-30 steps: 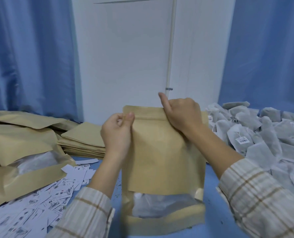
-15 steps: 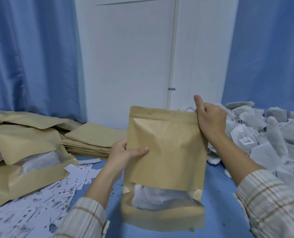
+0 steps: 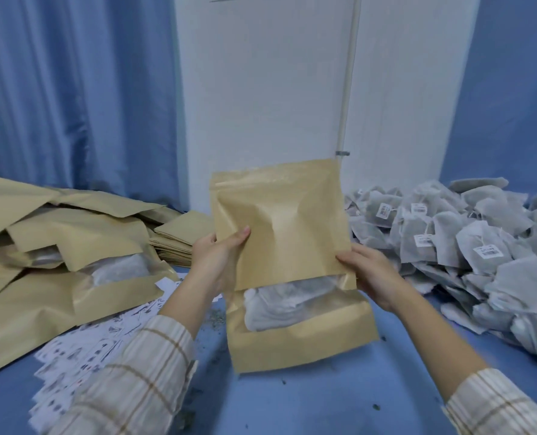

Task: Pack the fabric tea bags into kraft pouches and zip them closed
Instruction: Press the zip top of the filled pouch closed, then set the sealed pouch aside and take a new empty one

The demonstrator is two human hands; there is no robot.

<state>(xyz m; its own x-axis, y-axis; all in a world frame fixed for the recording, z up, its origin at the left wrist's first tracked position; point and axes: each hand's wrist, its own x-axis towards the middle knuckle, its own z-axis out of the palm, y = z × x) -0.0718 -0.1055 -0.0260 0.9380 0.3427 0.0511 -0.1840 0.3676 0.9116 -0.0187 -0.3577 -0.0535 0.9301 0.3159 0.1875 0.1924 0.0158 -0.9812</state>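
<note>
A kraft pouch (image 3: 283,233) stands upright on the blue table (image 3: 323,400) in the middle of the head view, its top edge flat and its clear window showing fabric tea bags (image 3: 276,306) inside. My left hand (image 3: 217,255) grips the pouch's left edge at mid height, thumb on the front. My right hand (image 3: 370,271) holds the right edge just above the window. A heap of loose grey fabric tea bags (image 3: 468,246) with small white tags lies to the right.
Filled kraft pouches (image 3: 57,277) lie piled at the left. A flat stack of empty pouches (image 3: 179,240) sits behind my left hand. Small printed white labels (image 3: 85,353) are scattered at the lower left. Blue curtains and a white wall stand behind.
My right hand left the pouch's top right corner and came down to its right edge. The left hand stayed on the left edge. The pouch tilted a little to the left.
</note>
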